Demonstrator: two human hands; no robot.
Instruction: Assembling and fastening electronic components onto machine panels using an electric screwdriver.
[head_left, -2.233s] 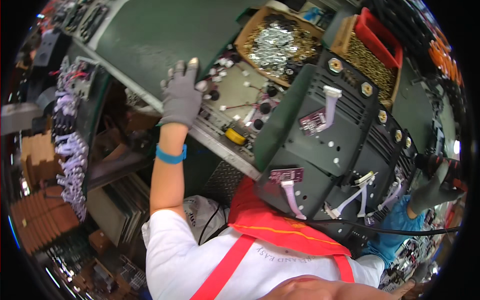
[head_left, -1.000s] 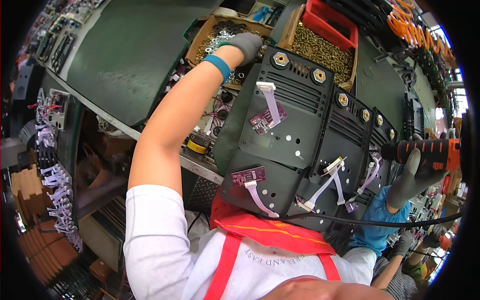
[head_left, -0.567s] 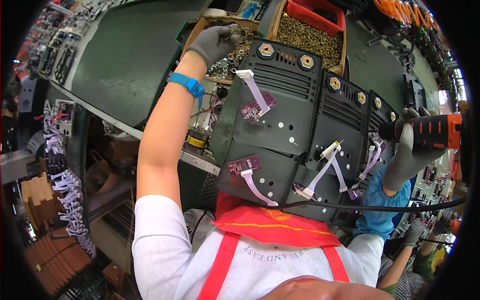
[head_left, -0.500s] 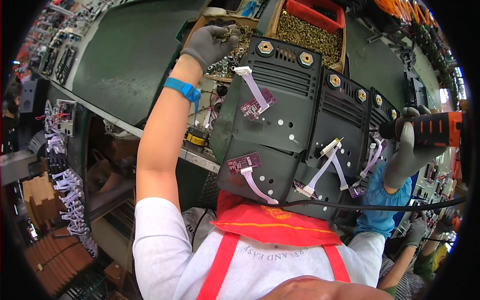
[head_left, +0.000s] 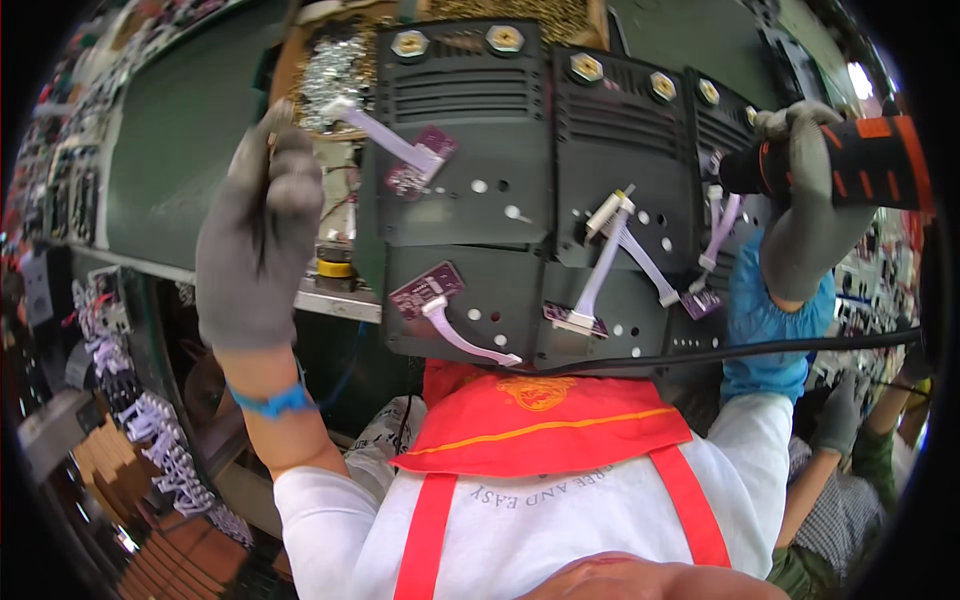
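My left hand [head_left: 258, 235], in a grey glove, is raised left of the black panels with thumb and fingers pinched together. A small brass-coloured bit shows at the fingertips, too small to name. My right hand [head_left: 808, 200], also gloved, grips a black and orange power screwdriver [head_left: 850, 165] over the panels' right side. Several black vented panels lie side by side, among them a left panel [head_left: 470, 215] and a middle panel [head_left: 650, 130], with brass hex fittings [head_left: 505, 39] along their far ends. Purple circuit boards [head_left: 428, 290] with white ribbon cables [head_left: 390, 140] rest on them.
Beyond the panels stand a bin of silvery small parts [head_left: 345, 75] and a box of brass pieces [head_left: 520, 12]. A black cord [head_left: 700, 355] crosses the near edge of the panels. At lower right is another person's gloved hand [head_left: 840, 415].
My left hand has come back from the small-parts bin toward me, its fingers now pinched. My right hand still holds the screwdriver. The view has shifted, so the panels sit higher and further left.
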